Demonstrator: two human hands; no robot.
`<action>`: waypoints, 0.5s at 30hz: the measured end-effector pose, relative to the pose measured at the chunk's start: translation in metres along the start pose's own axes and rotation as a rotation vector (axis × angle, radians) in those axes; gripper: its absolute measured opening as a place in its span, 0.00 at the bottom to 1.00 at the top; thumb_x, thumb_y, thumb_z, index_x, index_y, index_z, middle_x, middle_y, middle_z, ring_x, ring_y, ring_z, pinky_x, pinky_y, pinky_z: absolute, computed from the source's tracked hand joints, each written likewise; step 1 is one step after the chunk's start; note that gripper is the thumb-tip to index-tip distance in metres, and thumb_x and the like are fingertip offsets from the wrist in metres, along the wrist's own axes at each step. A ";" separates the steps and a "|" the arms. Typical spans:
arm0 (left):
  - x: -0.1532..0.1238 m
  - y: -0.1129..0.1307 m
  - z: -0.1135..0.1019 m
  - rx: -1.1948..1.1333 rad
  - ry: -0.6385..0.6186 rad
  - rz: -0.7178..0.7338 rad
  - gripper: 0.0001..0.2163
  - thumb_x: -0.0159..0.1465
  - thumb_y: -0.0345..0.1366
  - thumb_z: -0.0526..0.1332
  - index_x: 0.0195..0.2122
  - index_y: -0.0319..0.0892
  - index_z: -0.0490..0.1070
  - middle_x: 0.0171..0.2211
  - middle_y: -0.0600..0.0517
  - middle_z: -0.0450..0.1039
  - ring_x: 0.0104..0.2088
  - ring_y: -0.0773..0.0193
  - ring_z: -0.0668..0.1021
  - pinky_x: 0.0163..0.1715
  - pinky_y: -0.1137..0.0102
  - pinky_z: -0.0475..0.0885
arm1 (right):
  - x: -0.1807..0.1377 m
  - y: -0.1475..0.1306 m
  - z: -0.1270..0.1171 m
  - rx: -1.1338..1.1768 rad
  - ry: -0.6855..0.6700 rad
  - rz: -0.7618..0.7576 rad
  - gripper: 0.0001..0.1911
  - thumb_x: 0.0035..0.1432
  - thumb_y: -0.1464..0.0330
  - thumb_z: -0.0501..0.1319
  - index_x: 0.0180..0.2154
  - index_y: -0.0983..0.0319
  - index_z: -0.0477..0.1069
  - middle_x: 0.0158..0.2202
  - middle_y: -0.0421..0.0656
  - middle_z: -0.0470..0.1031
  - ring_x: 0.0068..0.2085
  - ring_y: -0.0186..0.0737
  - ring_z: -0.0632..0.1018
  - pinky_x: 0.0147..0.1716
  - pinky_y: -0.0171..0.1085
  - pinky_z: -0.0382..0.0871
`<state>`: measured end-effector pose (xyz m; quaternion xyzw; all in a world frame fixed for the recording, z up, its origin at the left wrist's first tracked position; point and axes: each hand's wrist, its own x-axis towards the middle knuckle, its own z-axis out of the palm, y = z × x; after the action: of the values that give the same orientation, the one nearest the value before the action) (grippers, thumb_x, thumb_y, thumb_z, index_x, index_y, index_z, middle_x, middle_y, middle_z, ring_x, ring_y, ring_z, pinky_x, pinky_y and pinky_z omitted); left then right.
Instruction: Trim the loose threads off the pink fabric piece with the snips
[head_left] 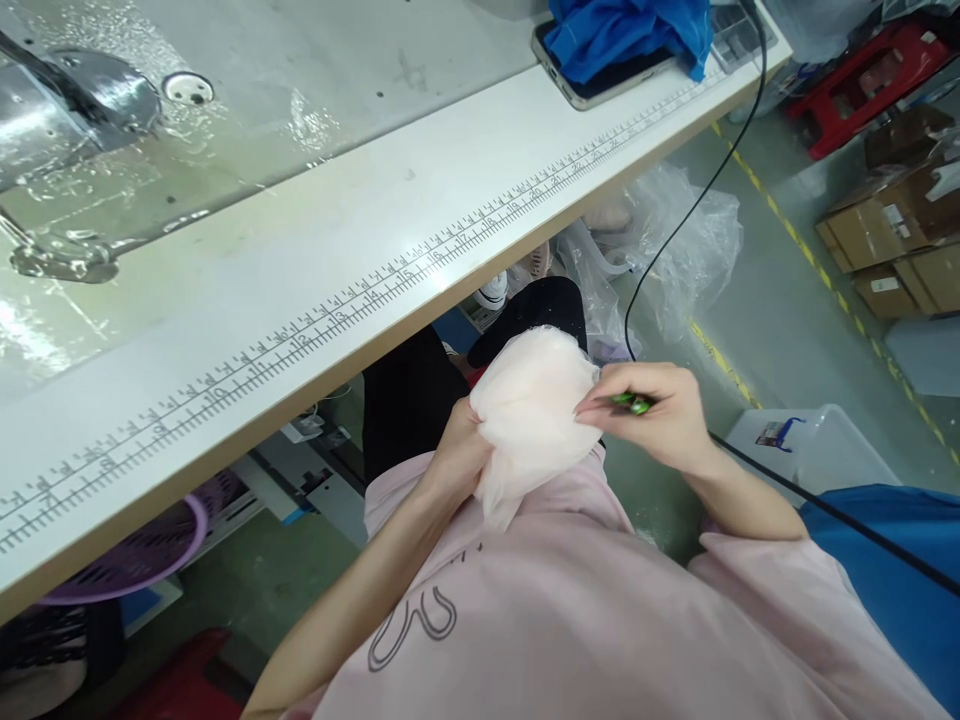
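A bunched piece of pale pink, sheer, gauzy fabric (536, 400) is held above my lap. Its near side is gathered in my left hand (461, 450), with the fingers closed round it and partly covered by its folds. On the other side, my right hand (664, 410) has thumb and fingertips pinched together at the fabric's edge. Inside that same hand sits a small bright green tool (637, 405). Most of it is hidden by the fingers, so its kind does not show.
A white table edge with a printed ruler (405, 280) runs diagonally ahead, bearing a sewing machine (67, 100), a phone (581, 95) and blue cloth (630, 35). A black cable (697, 200) hangs at the right. Below are a purple basket (199, 530), plastic bags (675, 240) and a white bin (814, 445).
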<state>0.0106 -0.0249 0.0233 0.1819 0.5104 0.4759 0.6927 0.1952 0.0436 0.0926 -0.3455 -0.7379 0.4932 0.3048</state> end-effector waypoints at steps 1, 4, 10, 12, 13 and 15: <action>0.000 0.000 0.000 0.007 0.010 0.002 0.05 0.46 0.29 0.70 0.25 0.40 0.78 0.22 0.54 0.75 0.25 0.65 0.73 0.22 0.73 0.67 | 0.001 -0.001 -0.006 -0.026 0.080 0.028 0.03 0.54 0.68 0.69 0.30 0.60 0.77 0.26 0.37 0.78 0.25 0.30 0.74 0.24 0.31 0.65; 0.000 0.002 0.002 0.030 0.035 0.012 0.04 0.46 0.30 0.70 0.24 0.41 0.78 0.22 0.54 0.74 0.25 0.64 0.74 0.24 0.73 0.68 | 0.007 0.003 -0.028 -0.347 0.433 0.008 0.06 0.53 0.67 0.69 0.26 0.59 0.75 0.24 0.37 0.76 0.26 0.34 0.74 0.26 0.34 0.67; -0.002 0.006 0.002 -0.024 0.045 -0.017 0.05 0.44 0.28 0.70 0.22 0.41 0.76 0.21 0.56 0.74 0.24 0.65 0.74 0.22 0.74 0.67 | 0.008 0.017 -0.045 -0.787 0.492 -0.127 0.12 0.56 0.73 0.62 0.42 0.57 0.76 0.38 0.42 0.80 0.39 0.40 0.79 0.38 0.38 0.71; -0.002 0.006 0.001 -0.045 0.055 -0.028 0.06 0.43 0.27 0.71 0.23 0.41 0.76 0.22 0.56 0.75 0.23 0.66 0.73 0.20 0.74 0.65 | 0.004 0.014 -0.036 -0.671 0.344 -0.141 0.11 0.57 0.73 0.62 0.42 0.57 0.76 0.36 0.40 0.80 0.35 0.36 0.78 0.36 0.36 0.71; -0.001 0.006 0.001 -0.056 0.059 -0.029 0.07 0.43 0.27 0.71 0.24 0.42 0.77 0.22 0.56 0.75 0.23 0.66 0.73 0.19 0.75 0.65 | 0.003 0.011 -0.029 -0.597 0.265 -0.142 0.10 0.57 0.73 0.62 0.40 0.57 0.77 0.34 0.40 0.79 0.33 0.35 0.77 0.34 0.34 0.70; -0.001 0.005 0.001 -0.075 0.056 -0.025 0.09 0.43 0.27 0.71 0.26 0.43 0.78 0.23 0.55 0.76 0.24 0.64 0.75 0.20 0.74 0.67 | 0.001 0.004 -0.016 -0.441 0.114 -0.134 0.07 0.58 0.71 0.64 0.40 0.58 0.77 0.31 0.40 0.78 0.30 0.33 0.76 0.30 0.33 0.69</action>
<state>0.0092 -0.0232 0.0276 0.1360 0.5138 0.4909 0.6903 0.2086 0.0540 0.0940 -0.3811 -0.8307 0.2786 0.2952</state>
